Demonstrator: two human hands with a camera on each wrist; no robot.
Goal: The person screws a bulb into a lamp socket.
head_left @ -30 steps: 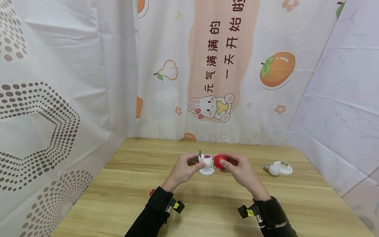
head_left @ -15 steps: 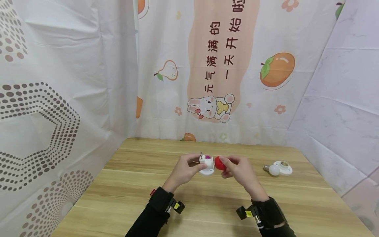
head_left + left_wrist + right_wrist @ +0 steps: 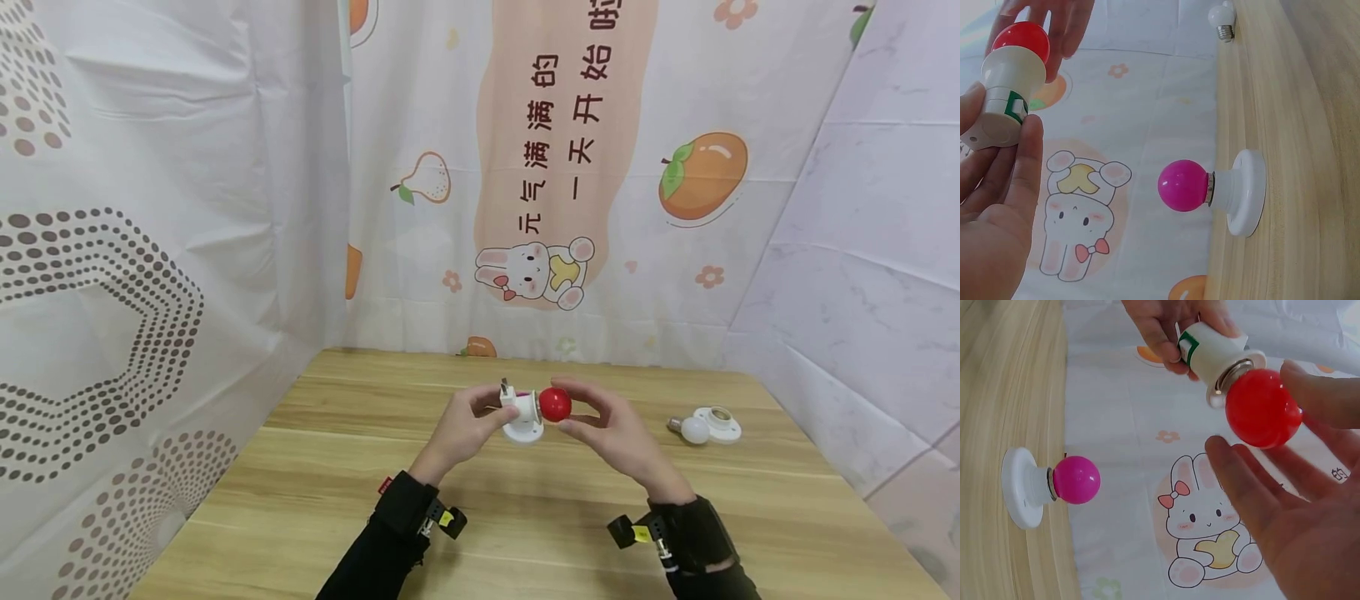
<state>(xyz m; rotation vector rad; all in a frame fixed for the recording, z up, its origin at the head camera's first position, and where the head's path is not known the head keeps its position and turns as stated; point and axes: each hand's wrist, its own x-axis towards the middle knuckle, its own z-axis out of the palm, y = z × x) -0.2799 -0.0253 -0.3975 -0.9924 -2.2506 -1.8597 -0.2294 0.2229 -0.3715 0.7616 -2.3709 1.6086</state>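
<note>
My left hand (image 3: 463, 429) grips a white plug-in lamp socket (image 3: 528, 408) above the table, its metal prongs pointing up and a green-edged switch (image 3: 1017, 107) on its side. A red light bulb (image 3: 555, 405) sits at the socket's mouth, and its metal base (image 3: 1235, 374) partly shows there in the right wrist view. Around the bulb my right hand (image 3: 618, 429) is spread, thumb and fingers on either side. Its index fingertip stands apart from the glass; whether another fingertip touches it, I cannot tell.
On the table (image 3: 360, 500), a magenta bulb (image 3: 1183, 185) stands upright in a round white lamp base (image 3: 1247, 194), behind the hands. To the right, a white bulb (image 3: 694, 430) lies beside another round base (image 3: 726, 428). Printed curtains (image 3: 420, 275) hang behind.
The right hand has turned about the red bulb and its fingers have spread off it, leaving the bulb in full view. The left hand has barely moved with the socket.
</note>
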